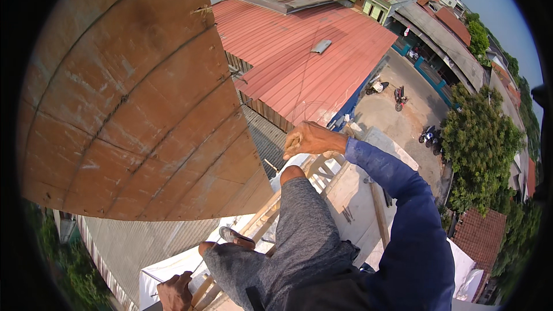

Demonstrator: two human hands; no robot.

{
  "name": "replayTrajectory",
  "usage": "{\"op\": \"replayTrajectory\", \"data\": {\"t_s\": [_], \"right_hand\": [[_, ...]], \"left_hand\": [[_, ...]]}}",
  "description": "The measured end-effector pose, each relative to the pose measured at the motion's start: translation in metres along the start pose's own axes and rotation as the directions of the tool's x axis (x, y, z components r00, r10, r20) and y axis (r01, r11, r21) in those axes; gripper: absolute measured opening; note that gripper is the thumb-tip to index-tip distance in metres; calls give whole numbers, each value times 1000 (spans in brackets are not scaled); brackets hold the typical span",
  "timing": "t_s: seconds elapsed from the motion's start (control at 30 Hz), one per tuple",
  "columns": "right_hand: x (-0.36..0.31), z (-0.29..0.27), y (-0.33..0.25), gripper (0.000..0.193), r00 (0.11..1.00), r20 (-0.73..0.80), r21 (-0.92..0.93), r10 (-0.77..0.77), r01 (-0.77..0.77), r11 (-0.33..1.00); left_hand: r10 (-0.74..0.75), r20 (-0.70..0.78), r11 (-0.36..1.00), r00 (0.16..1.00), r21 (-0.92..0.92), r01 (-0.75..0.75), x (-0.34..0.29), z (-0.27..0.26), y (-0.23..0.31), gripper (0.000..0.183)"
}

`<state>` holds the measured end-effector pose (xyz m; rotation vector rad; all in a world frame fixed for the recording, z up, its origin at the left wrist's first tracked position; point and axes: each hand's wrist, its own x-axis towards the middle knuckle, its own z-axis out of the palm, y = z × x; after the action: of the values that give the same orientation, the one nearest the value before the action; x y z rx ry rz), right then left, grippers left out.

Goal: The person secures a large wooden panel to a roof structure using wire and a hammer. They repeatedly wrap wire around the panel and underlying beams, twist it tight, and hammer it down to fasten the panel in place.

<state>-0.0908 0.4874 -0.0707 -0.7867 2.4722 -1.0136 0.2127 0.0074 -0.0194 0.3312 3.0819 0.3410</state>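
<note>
Perched above a paved yard [377,129], the right hand [311,140] is held with fingers curled, just beyond a bent knee [292,174]; whether anything is pinched cannot be told. A large brown panel [132,92] is seen to its left. The left hand [174,292] is placed beside timber rails [205,291], its grip hidden. Balance could be lost if weight were shifted without a firm hold, or if footing were missed by the sandalled foot [237,237] near the narrow timber.
</note>
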Motion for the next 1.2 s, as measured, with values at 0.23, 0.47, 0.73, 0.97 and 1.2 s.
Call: {"op": "replayTrajectory", "data": {"t_s": [0.23, 0.47, 0.73, 0.97, 1.2], "right_hand": [[-23, -53, -3, 33, 995, 43, 285, 90, -98, 953], [-55, -98, 18, 29, 908, -399, 138, 129, -79, 987], [-46, -107, 21, 36, 947, -299, 218, 119, -54, 974], [-63, -119, 31, 30, 966, -232, 272, 116, -50, 961], [-85, -167, 99, 24, 820, -548, 701, 166, 341, 627]], "left_hand": [[-80, -185, 991, 979, -117, 59, 16, 18, -25, 9], [-249, -243, 932, 938, -322, 164, 24, 15, -7, 8], [-108, -196, 956, 975, -291, 48, 26, 35, -21, 11], [-360, -333, 781, 872, -618, 87, 22, 32, -15, 25], [-264, -206, 865, 942, -483, 137, 51, -17, 28, 23]]}}
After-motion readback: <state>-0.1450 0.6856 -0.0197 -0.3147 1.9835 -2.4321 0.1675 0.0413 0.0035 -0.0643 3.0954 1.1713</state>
